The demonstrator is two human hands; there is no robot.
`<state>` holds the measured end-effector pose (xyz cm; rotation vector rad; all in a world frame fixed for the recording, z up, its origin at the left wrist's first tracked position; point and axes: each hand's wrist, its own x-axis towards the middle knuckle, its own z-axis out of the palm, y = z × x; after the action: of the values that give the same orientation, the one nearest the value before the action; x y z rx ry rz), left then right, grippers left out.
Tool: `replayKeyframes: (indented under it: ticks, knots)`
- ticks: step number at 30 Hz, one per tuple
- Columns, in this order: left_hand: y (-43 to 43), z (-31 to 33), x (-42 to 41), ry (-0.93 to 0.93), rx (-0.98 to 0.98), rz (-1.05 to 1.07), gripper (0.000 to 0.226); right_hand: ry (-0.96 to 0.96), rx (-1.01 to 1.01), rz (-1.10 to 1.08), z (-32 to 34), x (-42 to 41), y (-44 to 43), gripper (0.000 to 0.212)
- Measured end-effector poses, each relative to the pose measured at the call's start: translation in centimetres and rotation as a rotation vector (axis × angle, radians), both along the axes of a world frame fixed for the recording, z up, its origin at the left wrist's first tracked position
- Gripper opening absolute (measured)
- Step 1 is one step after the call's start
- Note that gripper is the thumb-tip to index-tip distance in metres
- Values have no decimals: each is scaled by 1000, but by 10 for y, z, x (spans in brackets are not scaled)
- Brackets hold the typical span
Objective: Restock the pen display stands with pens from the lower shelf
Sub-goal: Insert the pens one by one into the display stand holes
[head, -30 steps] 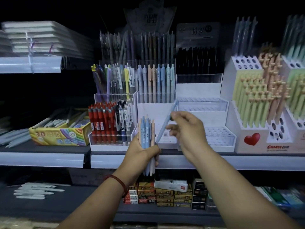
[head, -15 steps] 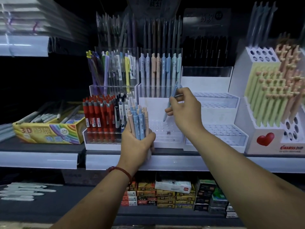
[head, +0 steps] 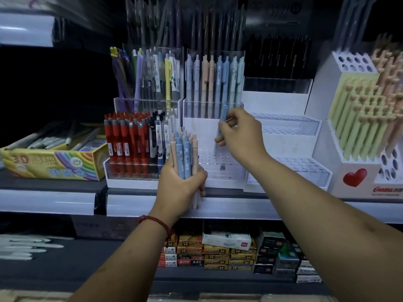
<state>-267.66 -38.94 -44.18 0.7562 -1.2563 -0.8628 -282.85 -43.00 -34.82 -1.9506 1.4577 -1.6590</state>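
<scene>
Left hand (head: 182, 188) gripping pen bundle (head: 185, 153), right hand (head: 241, 132) pinching blue pen (head: 222, 118) — white stand (head: 194, 127)

The tiered display stand (head: 224, 171) is clear, glossy plastic over smooth white walls. The bundle of pens (head: 184, 153) looks like matt pastel plastic, the yellow box (head: 54, 164) is shiny printed card, and the wrist cord (head: 156, 221) is red woven thread.

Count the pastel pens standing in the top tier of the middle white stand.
8, in a row left to right: two lavender pens, two peach pens, two blue pens, two pale teal pens. Others may be hidden behind them.
</scene>
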Motion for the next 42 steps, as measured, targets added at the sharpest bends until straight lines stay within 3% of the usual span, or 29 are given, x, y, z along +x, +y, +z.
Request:
replayKeyframes:
  ticks: [4, 12, 14, 19, 22, 24, 28, 33, 37, 42]
  knots:
    - [3, -1, -1, 30, -18, -1, 26, 93, 75, -22, -5, -3, -4, 5]
    - [3, -4, 1, 46, -18, -23, 37, 279, 132, -115, -8, 0, -17, 31]
    - [3, -4, 1, 31, -21, -21, 25, 308, 149, -129, -6, 0, -18, 37]
    - [3, -3, 1, 2, -16, -28, 20, 262, 204, -106, -8, -2, -14, 35]
    - [3, -3, 3, -10, -7, -41, 23, 220, 110, -127, -9, 1, 10, 19]
    - [3, -3, 3, -19, -3, -34, 29, 120, 30, -4, -8, 8, 34, 9]
    - [6, 0, 3, -47, -13, 9, 40, -56, 57, 324, -6, 23, 70, 7]
    - [7, 2, 4, -84, -14, 45, 39, 13, 6, 324, 2, 32, 79, 13]
    - [7, 2, 5, -95, 10, 50, 48, 108, 93, 274, 12, 39, 79, 16]
    - [9, 4, 4, -86, 7, 44, 33, 97, 168, 245, 21, 45, 79, 20]
